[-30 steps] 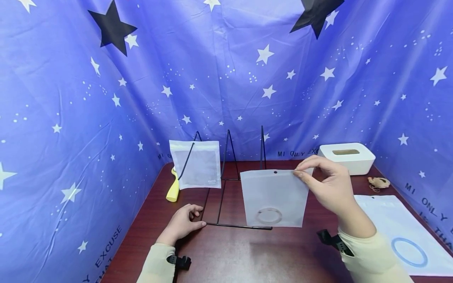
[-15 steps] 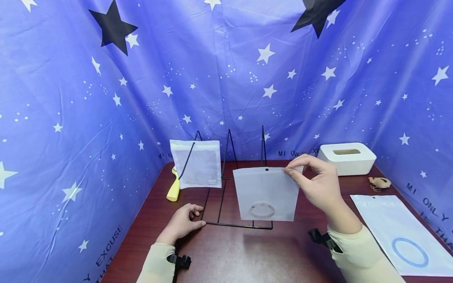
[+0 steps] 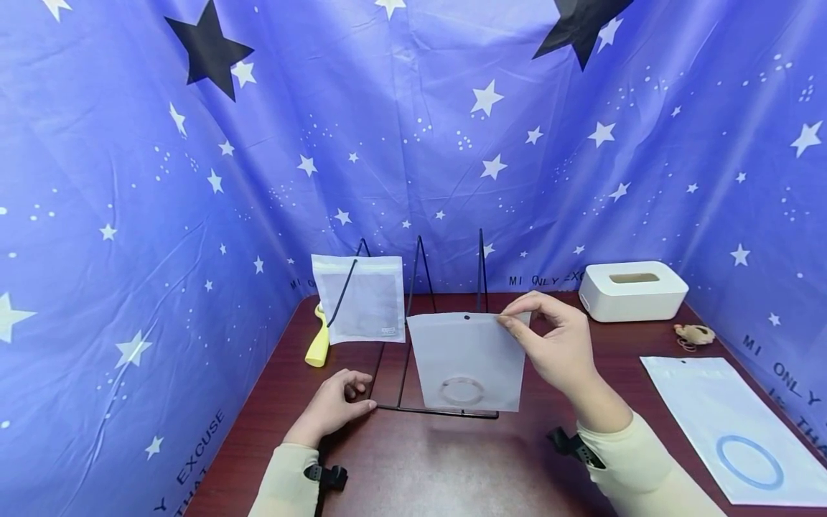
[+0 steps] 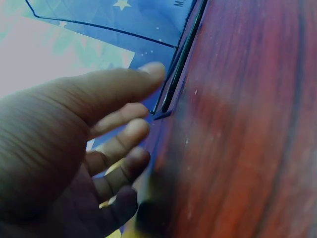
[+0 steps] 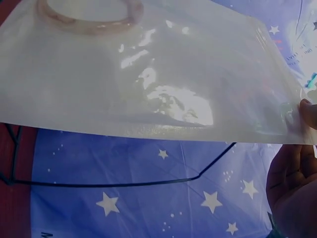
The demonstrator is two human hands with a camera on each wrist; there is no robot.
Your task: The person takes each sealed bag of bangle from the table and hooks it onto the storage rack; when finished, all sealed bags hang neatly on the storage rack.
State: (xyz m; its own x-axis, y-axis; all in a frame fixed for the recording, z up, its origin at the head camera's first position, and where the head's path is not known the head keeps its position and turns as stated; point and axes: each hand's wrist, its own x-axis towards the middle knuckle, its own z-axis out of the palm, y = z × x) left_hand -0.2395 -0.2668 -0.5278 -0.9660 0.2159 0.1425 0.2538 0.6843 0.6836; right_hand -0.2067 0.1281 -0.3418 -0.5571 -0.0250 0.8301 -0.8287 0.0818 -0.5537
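Note:
My right hand (image 3: 555, 341) pinches a translucent zip bag (image 3: 465, 352) near its upper right corner between thumb and fingertips. Through the bag shows a pinkish-brown bangle (image 5: 89, 22) at the bottom, and a small hole pierces its top edge. This bag hangs upright in front of a black wire display rack (image 3: 446, 412) and covers part of its right side. My left hand (image 3: 332, 406) holds the rack's front left base corner, thumb at the front bar and fingers curved by the side bar. Another zip bag (image 3: 371, 301) hangs from the rack's left prong.
At right, a white bag with a blue ring (image 3: 749, 459) lies flat on the dark red wooden table (image 3: 413, 474). Behind it are a small wooden figure (image 3: 694, 334) and a white tissue box (image 3: 636, 298). A yellow-handled object (image 3: 317, 348) lies left of the rack.
My right hand has moved left with the pinched bag, bringing it in front of the rack's right half and uncovering the flat bag's corner. My left hand stays at the rack's corner.

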